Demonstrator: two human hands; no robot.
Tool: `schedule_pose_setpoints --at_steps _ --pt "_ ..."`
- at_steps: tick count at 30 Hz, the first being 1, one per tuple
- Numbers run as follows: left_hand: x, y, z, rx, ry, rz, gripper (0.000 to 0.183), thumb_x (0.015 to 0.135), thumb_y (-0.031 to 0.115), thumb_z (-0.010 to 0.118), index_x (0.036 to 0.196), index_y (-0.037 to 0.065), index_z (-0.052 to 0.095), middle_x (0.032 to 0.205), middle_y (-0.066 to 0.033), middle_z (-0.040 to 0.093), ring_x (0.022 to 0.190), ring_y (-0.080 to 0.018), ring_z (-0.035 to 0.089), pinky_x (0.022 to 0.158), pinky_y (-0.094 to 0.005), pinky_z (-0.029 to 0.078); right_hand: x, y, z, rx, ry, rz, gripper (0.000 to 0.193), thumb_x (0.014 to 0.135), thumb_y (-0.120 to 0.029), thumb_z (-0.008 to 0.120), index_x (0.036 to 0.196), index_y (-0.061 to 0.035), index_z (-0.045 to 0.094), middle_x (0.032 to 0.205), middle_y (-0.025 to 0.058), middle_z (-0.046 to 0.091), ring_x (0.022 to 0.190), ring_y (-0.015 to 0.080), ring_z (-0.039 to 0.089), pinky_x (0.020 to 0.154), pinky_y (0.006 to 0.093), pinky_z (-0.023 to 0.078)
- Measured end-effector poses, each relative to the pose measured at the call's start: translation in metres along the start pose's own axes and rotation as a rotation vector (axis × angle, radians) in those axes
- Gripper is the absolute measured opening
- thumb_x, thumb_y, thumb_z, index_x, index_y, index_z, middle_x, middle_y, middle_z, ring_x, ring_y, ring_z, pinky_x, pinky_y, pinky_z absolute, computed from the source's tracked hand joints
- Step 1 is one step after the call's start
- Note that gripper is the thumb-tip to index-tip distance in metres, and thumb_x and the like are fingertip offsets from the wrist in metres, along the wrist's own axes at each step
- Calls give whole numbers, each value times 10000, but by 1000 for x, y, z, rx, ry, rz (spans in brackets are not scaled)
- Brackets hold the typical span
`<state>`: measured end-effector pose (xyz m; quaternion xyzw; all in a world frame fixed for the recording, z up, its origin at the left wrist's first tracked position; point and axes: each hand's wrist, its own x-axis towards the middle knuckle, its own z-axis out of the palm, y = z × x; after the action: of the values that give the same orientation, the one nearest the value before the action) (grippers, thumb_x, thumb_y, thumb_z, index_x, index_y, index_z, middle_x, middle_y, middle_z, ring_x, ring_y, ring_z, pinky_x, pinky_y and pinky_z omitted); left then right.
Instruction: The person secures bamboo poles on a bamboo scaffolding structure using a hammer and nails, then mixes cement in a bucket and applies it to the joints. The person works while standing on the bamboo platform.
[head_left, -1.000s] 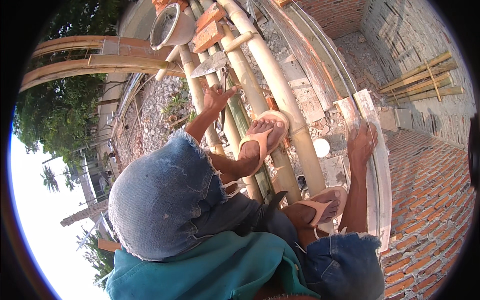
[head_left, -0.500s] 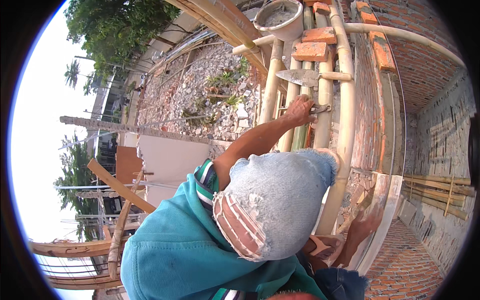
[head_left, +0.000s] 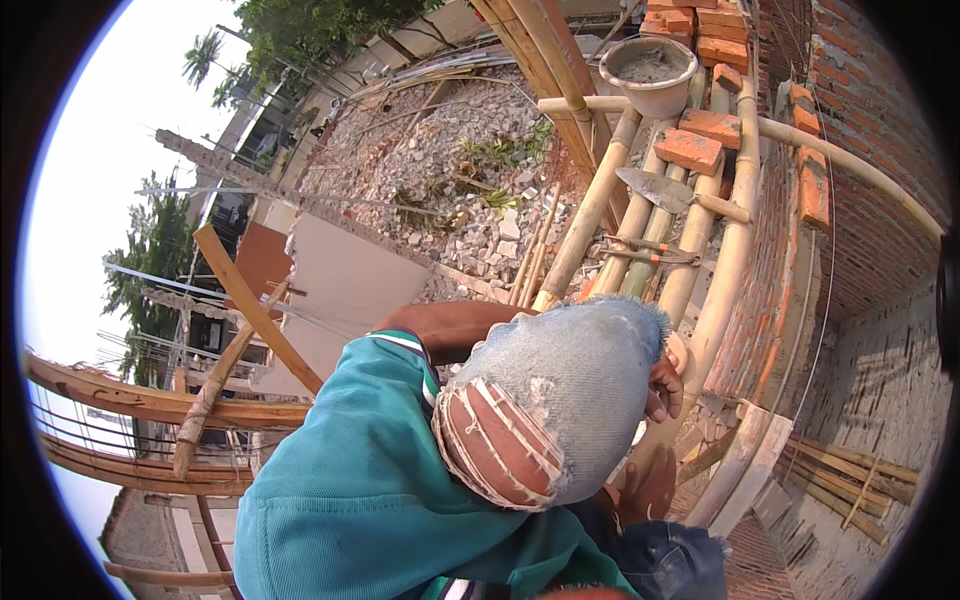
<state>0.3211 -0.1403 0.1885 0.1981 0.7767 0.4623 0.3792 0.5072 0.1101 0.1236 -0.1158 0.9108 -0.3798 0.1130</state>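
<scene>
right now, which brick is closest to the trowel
The front brick of the pair by the bucket, right beside the trowel; all others sit farther away.

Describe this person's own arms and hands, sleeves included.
The left sleeve is short and teal, its cuff striped in white and dark bands; the right sleeve shows a similar striped cuff at the lower edge. The left forearm is bare. Neither the left hand nor the right hand shows a glove; the denim-covered knee hides the left wrist.

In front of me, bamboo poles (head_left: 728, 275) carry a pale bucket (head_left: 662, 98) far off, bricks (head_left: 690, 151) and a trowel (head_left: 657, 190) nearer, pincers (head_left: 655, 246) nearest.
</scene>
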Motion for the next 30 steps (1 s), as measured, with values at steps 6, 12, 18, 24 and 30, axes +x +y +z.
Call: schedule_pose_setpoints --at_steps 6,12,18,24,30 --pt "-9 -28 11 -33 26 5 572 939 350 702 1395 46 538 1248 -209 675 1172 -364 655 1005 -477 489 -22 -19 -4 9 7 66 647 940 -310 682 1474 -3 483 1464 297 497 1324 492 503 1112 533 407" --pt "-11 -52 3 -48 84 79 543 936 350 705 1361 42 566 1213 -203 696 1139 -356 677 965 -472 502 -16 -26 3 -26 47 107 641 930 -317 694 1458 -8 500 1443 282 516 1310 478 515 1111 529 404" --pt "4 -67 -1 -25 125 175 521 964 424 670 1316 46 604 1146 -223 715 1070 -373 701 905 -469 523 -6 -21 -11 -82 99 168 635 920 -323 707 1442 -14 518 1423 267 535 1297 464 527 1110 526 401" --pt "25 -80 1 -74 96 45 533 1020 491 594 1298 35 594 946 -239 723 916 -404 721 796 -482 549 6 -16 -27 -137 131 246 629 910 -330 719 1425 -20 535 1403 252 554 1283 450 538 1109 522 398" --pt "25 -85 -5 -202 80 129 445 1029 438 587 1261 58 604 847 -213 721 785 -375 717 719 -468 547 14 -21 -40 -183 143 354 623 900 -336 732 1409 -26 553 1382 237 572 1270 436 550 1109 519 395"
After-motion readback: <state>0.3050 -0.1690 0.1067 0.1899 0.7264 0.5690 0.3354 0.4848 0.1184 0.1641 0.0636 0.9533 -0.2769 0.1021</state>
